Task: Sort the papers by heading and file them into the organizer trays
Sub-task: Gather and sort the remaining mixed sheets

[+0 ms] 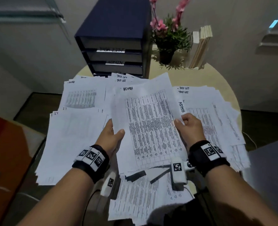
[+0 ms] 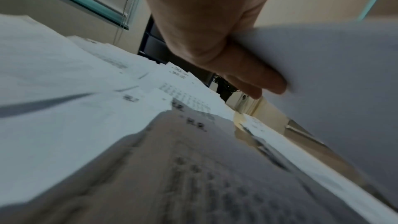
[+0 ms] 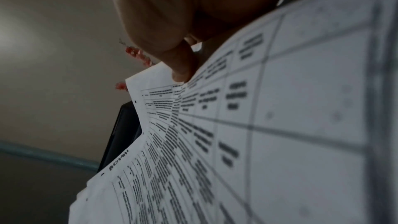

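ADMIN sheet (image 1: 149,121): being held raised above desk centre, over spread papers (image 1: 73,144).
Left hand (image 1: 111,136): sheet's left edge being pinched, thumb on top, fingers beneath.
Right hand (image 1: 191,126): right edge being gripped by curled fingers, together with second ADMIN sheet (image 1: 181,106).
Organizer (image 1: 113,46): being kept at desk (image 1: 216,79) far edge; potted plant (image 1: 169,39) beside it.

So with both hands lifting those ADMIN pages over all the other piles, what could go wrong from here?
1. The left hand and right hand hold the ADMIN sheets only at the side edges; a loose grip could drop pages onto the IT pile.
2. The TASK LIST pile overhangs the table edge and might slide off.
3. The organizer labels are blurry, so misfiling is possible.
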`<state>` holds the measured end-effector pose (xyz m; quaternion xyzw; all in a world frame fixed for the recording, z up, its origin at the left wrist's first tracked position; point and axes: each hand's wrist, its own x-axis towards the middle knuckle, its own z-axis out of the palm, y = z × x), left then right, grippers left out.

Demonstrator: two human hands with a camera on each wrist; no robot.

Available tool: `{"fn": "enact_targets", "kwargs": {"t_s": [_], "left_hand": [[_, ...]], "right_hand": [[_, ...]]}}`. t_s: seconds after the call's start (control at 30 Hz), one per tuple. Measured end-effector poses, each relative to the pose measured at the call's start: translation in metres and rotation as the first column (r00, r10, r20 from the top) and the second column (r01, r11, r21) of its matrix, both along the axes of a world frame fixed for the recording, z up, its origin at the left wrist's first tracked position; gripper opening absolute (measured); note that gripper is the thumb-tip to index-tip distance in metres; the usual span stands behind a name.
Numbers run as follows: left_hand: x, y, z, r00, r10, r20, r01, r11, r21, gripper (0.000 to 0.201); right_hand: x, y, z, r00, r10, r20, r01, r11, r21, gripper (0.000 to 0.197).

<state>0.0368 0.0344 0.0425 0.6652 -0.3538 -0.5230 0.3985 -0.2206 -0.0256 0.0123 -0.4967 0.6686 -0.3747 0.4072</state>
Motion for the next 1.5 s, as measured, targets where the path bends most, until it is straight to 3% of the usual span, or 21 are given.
{"fn": "enact_targets", "kwargs": {"t_s": [0.1,0.23,0.3,0.37,0.43,0.57,0.67,0.8,0.9,1.0,1.13,1.2,1.3,1.4,1.5], "left_hand": [[0.037,0.012,-0.018,0.998,-0.015,0.058,0.016,1.0,-0.007,0.045],[0.086,0.026,-0.072,0.998,0.029,0.054,-0.032,0.998,0.059,0.065],[0.087,0.037,-0.045,0.999,0.005,0.054,-0.011,0.994,0.112,0.054],[0.095,0.041,-0.045,0.999,0.003,0.051,-0.009,0.991,0.134,0.038],[0.104,0.045,-0.052,0.999,0.02,0.044,-0.026,0.991,0.132,0.037],[0.118,0.051,-0.07,0.994,0.109,-0.032,-0.104,0.987,0.121,0.044],[0.12,0.052,-0.074,0.986,0.146,-0.076,-0.14,0.987,0.076,0.046],[0.117,0.053,-0.078,0.969,0.203,-0.141,-0.195,0.978,0.069,0.053],[0.117,0.051,-0.083,0.956,0.225,-0.189,-0.219,0.974,0.051,0.058],[0.118,0.049,-0.084,0.947,0.235,-0.218,-0.232,0.972,0.039,0.055],[0.116,0.047,-0.083,0.945,0.242,-0.221,-0.247,0.969,0.006,0.047],[0.115,0.047,-0.083,0.939,0.255,-0.23,-0.261,0.965,0.008,0.046],[0.11,0.047,-0.079,0.937,0.263,-0.232,-0.272,0.962,-0.006,0.046],[0.108,0.046,-0.08,0.956,0.253,-0.15,-0.261,0.964,-0.042,0.034],[0.11,0.045,-0.084,0.976,0.218,-0.019,-0.219,0.974,-0.05,0.021]], "right_hand": [[0.033,0.009,-0.007,0.996,0.044,-0.077,-0.043,0.999,0.006,0.017],[0.064,0.019,-0.023,0.992,0.038,-0.121,-0.032,0.998,0.053,0.002],[0.073,0.025,-0.03,0.987,0.045,-0.156,-0.034,0.997,0.075,0.003],[0.081,0.032,-0.033,0.974,0.072,-0.217,-0.051,0.994,0.098,0.005],[0.085,0.04,-0.037,0.965,0.095,-0.246,-0.06,0.987,0.146,0.01],[0.087,0.052,-0.039,0.995,0.014,-0.094,0.01,0.97,0.243,0.027],[0.087,0.054,-0.03,0.991,0.047,0.126,-0.079,0.961,0.263,0.034],[0.095,0.05,-0.032,0.982,0.098,0.159,-0.128,0.973,0.191,0.017],[0.095,0.05,-0.034,0.961,0.062,0.268,-0.109,0.98,0.166,0.027],[0.092,0.055,-0.022,0.923,0.112,0.369,-0.185,0.968,0.17,0.026],[0.084,0.057,-0.026,0.927,0.122,0.355,-0.169,0.98,0.103,0.026],[0.083,0.055,-0.03,0.954,0.128,0.271,-0.15,0.987,0.063,0.019],[0.083,0.051,-0.036,0.964,0.019,0.267,-0.038,0.997,0.066,0.014],[0.082,0.046,-0.034,0.984,-0.066,0.168,0.056,0.996,0.065,0.003],[0.076,0.041,-0.035,0.993,-0.107,0.054,0.104,0.993,0.052,0.009]]}}
